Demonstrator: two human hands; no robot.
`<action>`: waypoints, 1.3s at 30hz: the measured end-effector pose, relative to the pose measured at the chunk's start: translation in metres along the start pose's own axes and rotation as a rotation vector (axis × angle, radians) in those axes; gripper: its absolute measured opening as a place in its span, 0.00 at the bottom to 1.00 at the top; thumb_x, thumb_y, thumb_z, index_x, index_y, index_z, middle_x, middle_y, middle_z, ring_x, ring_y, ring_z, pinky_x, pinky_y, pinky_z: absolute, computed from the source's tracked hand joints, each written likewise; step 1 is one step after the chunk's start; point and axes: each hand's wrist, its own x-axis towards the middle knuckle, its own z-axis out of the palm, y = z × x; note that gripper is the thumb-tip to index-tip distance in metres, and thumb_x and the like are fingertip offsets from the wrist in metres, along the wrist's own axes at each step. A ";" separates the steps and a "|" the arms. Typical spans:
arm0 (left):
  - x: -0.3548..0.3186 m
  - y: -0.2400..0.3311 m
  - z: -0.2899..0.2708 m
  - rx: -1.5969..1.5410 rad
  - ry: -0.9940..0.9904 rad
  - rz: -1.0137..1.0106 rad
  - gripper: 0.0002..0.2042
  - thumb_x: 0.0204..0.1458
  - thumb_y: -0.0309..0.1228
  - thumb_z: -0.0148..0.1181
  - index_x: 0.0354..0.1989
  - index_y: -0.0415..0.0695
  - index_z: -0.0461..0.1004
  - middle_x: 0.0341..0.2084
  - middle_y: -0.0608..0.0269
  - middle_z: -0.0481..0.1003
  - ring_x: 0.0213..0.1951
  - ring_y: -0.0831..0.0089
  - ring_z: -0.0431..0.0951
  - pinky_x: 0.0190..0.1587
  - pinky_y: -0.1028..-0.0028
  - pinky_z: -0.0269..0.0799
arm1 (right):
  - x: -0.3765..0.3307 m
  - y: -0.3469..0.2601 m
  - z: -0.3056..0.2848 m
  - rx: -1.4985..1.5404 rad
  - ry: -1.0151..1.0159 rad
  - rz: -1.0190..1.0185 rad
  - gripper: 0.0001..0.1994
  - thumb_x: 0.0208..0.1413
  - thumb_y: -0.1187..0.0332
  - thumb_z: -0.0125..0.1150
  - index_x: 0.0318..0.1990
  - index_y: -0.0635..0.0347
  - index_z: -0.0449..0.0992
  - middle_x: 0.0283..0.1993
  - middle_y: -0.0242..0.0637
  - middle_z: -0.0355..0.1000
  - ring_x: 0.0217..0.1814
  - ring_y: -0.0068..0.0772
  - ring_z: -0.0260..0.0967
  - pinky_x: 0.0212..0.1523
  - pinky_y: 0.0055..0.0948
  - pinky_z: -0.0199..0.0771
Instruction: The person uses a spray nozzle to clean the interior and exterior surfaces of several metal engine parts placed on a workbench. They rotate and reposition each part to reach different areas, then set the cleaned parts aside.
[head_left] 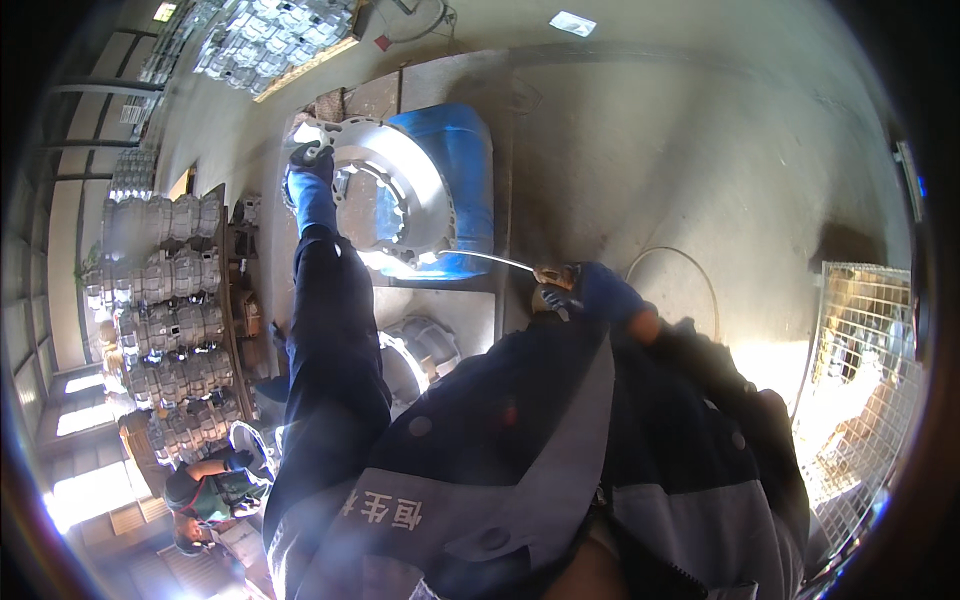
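Over the blue drum [474, 180]'s left edge lies the metal ring [430, 190]; left of the drum, the left hand [312, 165] curls round its rim. Drum's right: the right hand [600, 293] clasps a thin-rodded tool [550, 274], floor [660, 150] stretching beyond.

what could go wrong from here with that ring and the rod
The rod in the right hand reaches the near edge of the ring; it might slip off and jab or scrape something.

The left hand holds the ring only at its far left side, above the blue drum, so the ring could twist or slide if pushed.
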 end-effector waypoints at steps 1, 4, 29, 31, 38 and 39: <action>-0.001 -0.003 -0.005 0.037 0.002 0.064 0.15 0.44 0.30 0.71 0.41 0.42 0.80 0.31 0.62 0.81 0.32 0.74 0.79 0.37 0.73 0.74 | -0.001 0.005 0.001 -0.112 0.016 0.018 0.20 0.52 0.50 0.64 0.41 0.57 0.79 0.34 0.52 0.76 0.35 0.57 0.74 0.37 0.45 0.73; 0.002 -0.024 -0.017 0.068 0.063 0.077 0.15 0.43 0.34 0.72 0.39 0.44 0.81 0.32 0.60 0.82 0.34 0.70 0.82 0.39 0.70 0.76 | -0.007 0.009 -0.003 -0.208 -0.075 0.094 0.19 0.50 0.52 0.64 0.40 0.58 0.79 0.33 0.53 0.75 0.37 0.59 0.73 0.39 0.46 0.73; -0.011 0.004 -0.013 -0.165 0.022 -0.062 0.16 0.48 0.35 0.71 0.44 0.45 0.77 0.35 0.67 0.79 0.33 0.75 0.76 0.38 0.71 0.73 | 0.009 -0.077 -0.032 -0.134 -0.174 0.215 0.27 0.48 0.67 0.70 0.55 0.68 0.72 0.42 0.51 0.78 0.44 0.35 0.78 0.46 0.29 0.73; -0.030 0.028 -0.019 -0.201 0.001 -0.050 0.14 0.56 0.37 0.63 0.47 0.44 0.76 0.38 0.70 0.78 0.37 0.76 0.74 0.41 0.73 0.71 | 0.017 -0.096 -0.038 0.131 -0.167 0.231 0.25 0.48 0.69 0.70 0.55 0.67 0.72 0.42 0.48 0.78 0.43 0.34 0.78 0.45 0.30 0.74; -0.048 0.079 -0.031 -0.456 -0.064 -0.218 0.10 0.61 0.41 0.55 0.36 0.51 0.79 0.20 0.79 0.70 0.20 0.88 0.63 0.22 0.81 0.58 | 0.036 -0.087 -0.014 0.188 0.072 0.044 0.18 0.52 0.61 0.64 0.47 0.62 0.77 0.34 0.54 0.75 0.37 0.56 0.74 0.40 0.42 0.74; -0.048 0.074 -0.031 -0.503 -0.061 -0.241 0.09 0.61 0.41 0.56 0.36 0.52 0.79 0.21 0.79 0.70 0.20 0.87 0.63 0.22 0.81 0.58 | 0.041 -0.092 -0.013 0.024 0.076 -0.047 0.18 0.52 0.60 0.64 0.46 0.62 0.77 0.33 0.54 0.75 0.36 0.56 0.74 0.40 0.42 0.73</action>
